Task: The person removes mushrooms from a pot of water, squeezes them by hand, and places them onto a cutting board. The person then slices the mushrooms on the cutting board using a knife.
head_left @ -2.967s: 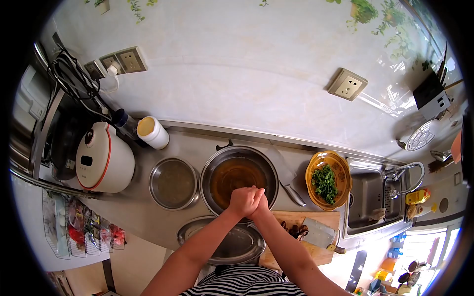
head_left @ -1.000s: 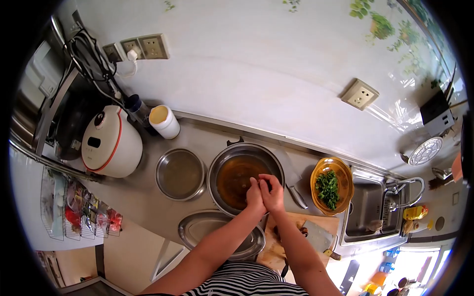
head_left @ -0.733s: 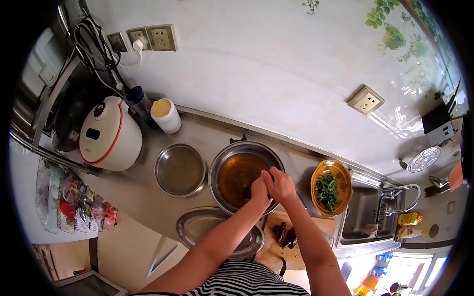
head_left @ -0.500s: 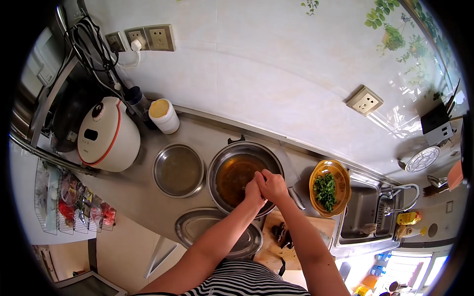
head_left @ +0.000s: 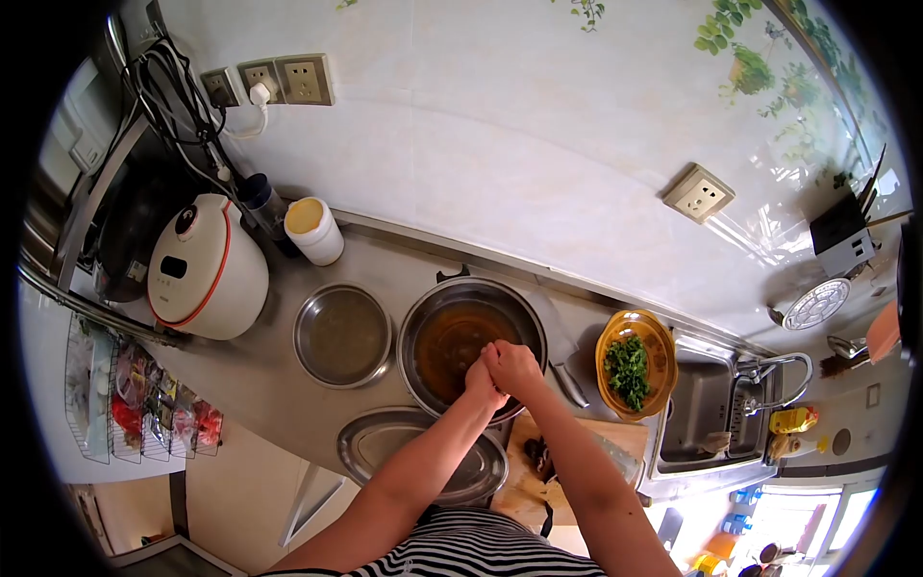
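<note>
My left hand (head_left: 483,379) and my right hand (head_left: 515,367) are clasped tightly together over the near right side of a metal pot (head_left: 408,332). Both sets of fingers are closed, the right hand wrapped over the left. Anything between the palms is hidden. Brown liquid (head_left: 452,337) with ripples on its surface fills the lower part of the pot. Beneath my right forearm, a wooden cutting board (head_left: 625,438) carries dark brown wet-looking pieces (head_left: 538,460), which the arm partly covers.
Left of the pot sits a round metal pan (head_left: 341,337); an oval metal lid (head_left: 370,447) lies in front. Rightward are a dark handle (head_left: 571,385), an amber bowl (head_left: 659,337) of chopped greens (head_left: 628,373) and a sink (head_left: 692,413). A rice cooker (head_left: 212,274) and white jar (head_left: 322,240) stand left.
The whole view has shifted slightly. My hands stay clasped and sit a little lower over the pot. More of the dark handle and of the cutting board's right side shows.
</note>
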The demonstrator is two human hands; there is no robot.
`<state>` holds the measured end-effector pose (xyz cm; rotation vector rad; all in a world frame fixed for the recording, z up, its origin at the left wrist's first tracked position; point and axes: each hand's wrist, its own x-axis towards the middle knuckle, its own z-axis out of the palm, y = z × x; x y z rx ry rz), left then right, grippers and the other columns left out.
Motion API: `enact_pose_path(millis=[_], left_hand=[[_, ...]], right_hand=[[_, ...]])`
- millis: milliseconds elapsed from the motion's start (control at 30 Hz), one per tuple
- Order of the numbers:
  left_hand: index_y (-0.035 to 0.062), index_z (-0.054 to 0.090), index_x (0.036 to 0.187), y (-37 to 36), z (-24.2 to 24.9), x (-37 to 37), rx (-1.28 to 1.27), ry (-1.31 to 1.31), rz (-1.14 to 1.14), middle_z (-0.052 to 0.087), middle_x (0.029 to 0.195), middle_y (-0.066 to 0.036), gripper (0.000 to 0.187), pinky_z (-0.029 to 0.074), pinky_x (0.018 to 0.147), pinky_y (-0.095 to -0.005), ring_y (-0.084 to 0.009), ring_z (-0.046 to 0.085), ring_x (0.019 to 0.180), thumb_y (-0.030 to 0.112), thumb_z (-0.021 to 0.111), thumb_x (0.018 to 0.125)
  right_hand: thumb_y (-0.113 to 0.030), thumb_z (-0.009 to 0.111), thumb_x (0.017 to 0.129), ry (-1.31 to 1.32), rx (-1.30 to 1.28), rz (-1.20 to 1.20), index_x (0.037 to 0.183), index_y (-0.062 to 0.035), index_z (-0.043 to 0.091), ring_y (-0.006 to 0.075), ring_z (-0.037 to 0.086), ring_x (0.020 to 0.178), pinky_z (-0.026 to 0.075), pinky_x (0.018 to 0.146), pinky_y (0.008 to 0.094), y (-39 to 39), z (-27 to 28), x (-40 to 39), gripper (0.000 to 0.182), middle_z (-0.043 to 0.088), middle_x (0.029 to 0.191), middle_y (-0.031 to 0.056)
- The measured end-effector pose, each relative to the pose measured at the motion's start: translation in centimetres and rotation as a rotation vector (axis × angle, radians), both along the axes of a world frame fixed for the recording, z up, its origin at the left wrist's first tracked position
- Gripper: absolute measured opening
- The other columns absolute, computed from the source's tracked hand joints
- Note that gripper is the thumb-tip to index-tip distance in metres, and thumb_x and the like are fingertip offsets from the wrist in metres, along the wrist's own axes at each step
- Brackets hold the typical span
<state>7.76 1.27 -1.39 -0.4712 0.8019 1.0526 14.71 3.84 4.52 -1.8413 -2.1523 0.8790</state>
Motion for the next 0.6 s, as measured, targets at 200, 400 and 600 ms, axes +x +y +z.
enact_pose_path(millis=[200,400,600], left_hand=[[0.0193,0.058,0.089,-0.2,0.0,0.0,-0.071,-0.009,0.003,0.065,0.09,0.001,0.023,0.051,0.066,-0.0337,-0.0169,0.063,0.083,0.042,0.052,0.091],[0.0174,0.057,0.089,-0.7,-1.1,0.1,-0.024,-0.048,0.01,0.064,0.091,0.001,0.021,0.052,0.069,-0.0339,-0.0172,0.063,0.085,0.038,0.054,0.09],[0.0172,0.057,0.091,-0.9,-1.6,0.0,-0.019,-0.083,0.001,0.064,0.091,0.0,0.017,0.052,0.065,-0.0337,-0.0167,0.063,0.082,0.034,0.053,0.09]], right_hand=[[-0.035,0.044,0.09,-0.009,0.0,-0.022,0.082,-0.0042,0.065,0.0404,0.063,0.079,0.05,0.074,0.0495,-0.5,0.0,-0.3,0.038,0.065,0.08,0.021],[-0.034,0.044,0.09,0.002,0.008,-0.043,0.081,-0.0037,0.065,0.0404,0.063,0.079,0.05,0.074,0.0493,-1.1,0.4,-0.3,0.038,0.065,0.08,0.0213],[-0.033,0.044,0.089,-0.002,0.013,-0.035,0.081,-0.0036,0.065,0.0407,0.063,0.079,0.05,0.075,0.0493,-1.2,0.3,-0.2,0.037,0.065,0.08,0.0217]])
